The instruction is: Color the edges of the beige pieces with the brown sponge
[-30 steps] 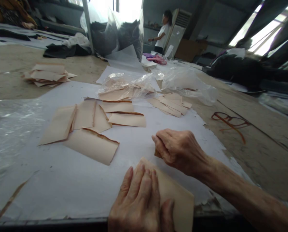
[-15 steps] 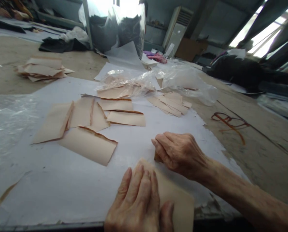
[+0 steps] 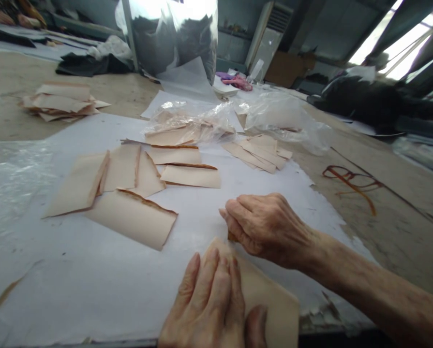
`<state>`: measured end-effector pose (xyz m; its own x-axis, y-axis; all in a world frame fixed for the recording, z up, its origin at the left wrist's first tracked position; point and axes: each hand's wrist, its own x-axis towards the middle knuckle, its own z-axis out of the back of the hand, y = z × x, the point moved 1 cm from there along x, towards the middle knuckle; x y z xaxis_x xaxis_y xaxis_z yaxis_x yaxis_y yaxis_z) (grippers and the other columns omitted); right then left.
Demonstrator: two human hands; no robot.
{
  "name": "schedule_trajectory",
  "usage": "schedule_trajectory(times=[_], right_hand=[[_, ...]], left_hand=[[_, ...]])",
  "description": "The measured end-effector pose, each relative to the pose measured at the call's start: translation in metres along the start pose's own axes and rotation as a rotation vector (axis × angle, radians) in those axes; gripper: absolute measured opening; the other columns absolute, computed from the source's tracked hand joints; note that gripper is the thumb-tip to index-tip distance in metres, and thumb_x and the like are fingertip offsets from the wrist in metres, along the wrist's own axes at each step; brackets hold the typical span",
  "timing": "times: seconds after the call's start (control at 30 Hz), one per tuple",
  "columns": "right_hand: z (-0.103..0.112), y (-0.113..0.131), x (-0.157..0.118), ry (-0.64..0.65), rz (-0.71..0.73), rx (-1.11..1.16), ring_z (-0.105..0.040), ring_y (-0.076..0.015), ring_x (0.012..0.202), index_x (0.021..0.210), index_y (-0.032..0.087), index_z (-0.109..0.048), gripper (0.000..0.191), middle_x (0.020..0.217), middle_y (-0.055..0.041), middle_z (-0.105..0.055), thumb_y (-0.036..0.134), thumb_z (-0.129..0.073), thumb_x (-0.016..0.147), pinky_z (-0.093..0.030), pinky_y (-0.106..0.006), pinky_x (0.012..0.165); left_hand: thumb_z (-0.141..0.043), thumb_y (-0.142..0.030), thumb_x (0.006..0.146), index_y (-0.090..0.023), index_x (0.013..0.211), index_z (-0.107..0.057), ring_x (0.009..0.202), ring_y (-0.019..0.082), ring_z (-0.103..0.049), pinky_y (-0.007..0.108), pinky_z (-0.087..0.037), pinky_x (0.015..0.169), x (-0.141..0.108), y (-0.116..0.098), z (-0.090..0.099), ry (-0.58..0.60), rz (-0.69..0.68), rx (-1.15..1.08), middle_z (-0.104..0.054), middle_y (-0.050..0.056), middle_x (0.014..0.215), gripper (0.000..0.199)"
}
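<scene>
My left hand (image 3: 211, 304) lies flat, fingers stretched out, on a beige sheet piece (image 3: 274, 295) at the table's near edge. Close to the top corner of that piece, my right hand (image 3: 265, 224) is closed in a pinch. A small brown bit (image 3: 232, 237) shows under its fingers; most of it is hidden, so I cannot tell its kind. Left of my hands, several beige pieces with brown-coloured edges, such as one front piece (image 3: 136, 220) and a piece behind it (image 3: 190, 176), are spread on a white paper sheet (image 3: 122, 285).
Further back lie a fan of beige pieces (image 3: 261, 152), clear plastic bags (image 3: 285, 116) and a beige stack (image 3: 62, 101). Eyeglasses (image 3: 354, 179) rest on the right. Clear plastic film (image 3: 16, 179) covers the left side. Another person's hand (image 3: 27, 21) appears at the far left.
My right hand has shifted slightly left, toward the corner of the beige piece. The left hand keeps pressing in nearly the same spot. The view has moved a little.
</scene>
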<state>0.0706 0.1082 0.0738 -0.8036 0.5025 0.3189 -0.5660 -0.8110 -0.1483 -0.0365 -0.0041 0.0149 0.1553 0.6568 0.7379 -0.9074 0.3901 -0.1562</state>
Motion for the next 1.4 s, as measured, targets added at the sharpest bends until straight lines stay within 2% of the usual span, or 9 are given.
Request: schedule_trajectory(times=[0.17,0.37,0.47,0.6,0.7,0.9,1.07,1.27,1.4], right_hand=[[-0.007,0.012,0.001,-0.106,-0.076,0.050,-0.039,-0.0083,0.047,0.061,0.015,-0.048,0.026,0.054,-0.0001,-0.048,0.019,-0.035,0.084,-0.021,-0.023,0.046],[-0.006,-0.012,-0.008,-0.021,0.027,-0.034,-0.037,-0.0083,0.045,0.060,0.014,-0.052,0.024,0.052,0.0001,-0.048,0.020,-0.040,0.080,-0.020,-0.024,0.046],[-0.001,-0.026,-0.006,-0.131,-0.169,0.029,-0.041,-0.0080,0.047,0.059,0.014,-0.054,0.030,0.052,-0.0005,-0.050,0.024,-0.040,0.083,-0.024,-0.023,0.047],[-0.014,-0.028,0.003,-0.195,-0.492,0.371,-0.041,-0.0068,0.047,0.060,0.015,-0.055,0.034,0.050,0.0022,-0.049,0.028,-0.037,0.086,-0.029,-0.020,0.050],[-0.031,-0.023,0.008,-0.167,-0.536,0.436,-0.040,-0.0072,0.049,0.059,0.015,-0.052,0.033,0.052,0.0018,-0.049,0.027,-0.036,0.085,-0.029,-0.020,0.051],[-0.044,-0.023,0.005,-0.172,-0.490,0.365,-0.041,-0.0084,0.052,0.064,0.015,-0.052,0.028,0.057,-0.0003,-0.051,0.024,-0.036,0.085,-0.029,-0.021,0.054],[-0.042,-0.024,0.000,-0.239,-0.548,0.391,-0.041,-0.0094,0.050,0.065,0.015,-0.055,0.028,0.055,-0.0011,-0.052,0.025,-0.037,0.084,-0.027,-0.022,0.052],[-0.042,-0.025,0.000,-0.265,-0.608,0.481,-0.038,-0.0101,0.047,0.067,0.015,-0.057,0.031,0.052,-0.0012,-0.049,0.027,-0.035,0.085,-0.026,-0.023,0.049],[-0.039,-0.029,-0.001,-0.280,-0.622,0.609,-0.036,-0.0091,0.045,0.065,0.016,-0.054,0.034,0.049,0.0009,-0.044,0.028,-0.032,0.086,-0.026,-0.022,0.047]], left_hand=[[-0.056,-0.034,0.070,-0.010,0.095,-0.061,0.092,0.022,-0.058,0.031,-0.041,0.088,0.003,-0.004,-0.002,0.006,0.013,0.013,-0.064,0.006,0.095,0.035],[-0.057,-0.033,0.071,-0.009,0.097,-0.060,0.093,0.021,-0.058,0.030,-0.043,0.088,0.002,-0.001,0.002,0.006,-0.009,0.018,-0.064,0.006,0.096,0.036],[-0.058,-0.032,0.070,-0.011,0.100,-0.059,0.094,0.021,-0.058,0.030,-0.043,0.088,0.000,0.000,0.001,0.007,-0.034,0.006,-0.063,0.006,0.098,0.036],[-0.056,-0.028,0.071,-0.014,0.097,-0.060,0.094,0.021,-0.058,0.031,-0.043,0.088,-0.001,-0.005,-0.005,-0.058,0.068,-0.055,-0.064,0.005,0.096,0.030],[-0.051,-0.024,0.075,-0.016,0.093,-0.062,0.096,0.021,-0.056,0.033,-0.042,0.089,-0.001,-0.011,-0.007,-0.154,0.195,-0.109,-0.064,0.005,0.093,0.024],[-0.054,-0.018,0.075,-0.021,0.098,-0.060,0.093,0.017,-0.057,0.027,-0.047,0.080,0.002,-0.009,0.002,0.055,0.182,-0.057,-0.060,0.003,0.097,0.024],[-0.050,-0.027,0.077,-0.027,0.089,-0.060,0.076,0.012,-0.059,0.019,-0.049,0.060,0.013,0.008,0.009,0.190,0.210,-0.042,-0.058,-0.001,0.089,0.016],[-0.048,-0.035,0.076,-0.025,0.092,-0.056,0.076,0.018,-0.060,0.026,-0.048,0.049,0.027,0.013,0.011,0.268,0.206,0.212,-0.057,0.002,0.096,0.021],[-0.045,-0.034,0.078,-0.019,0.099,-0.054,0.086,0.020,-0.058,0.027,-0.050,0.054,0.021,0.007,0.010,0.201,0.169,0.201,-0.055,0.007,0.103,0.028]])
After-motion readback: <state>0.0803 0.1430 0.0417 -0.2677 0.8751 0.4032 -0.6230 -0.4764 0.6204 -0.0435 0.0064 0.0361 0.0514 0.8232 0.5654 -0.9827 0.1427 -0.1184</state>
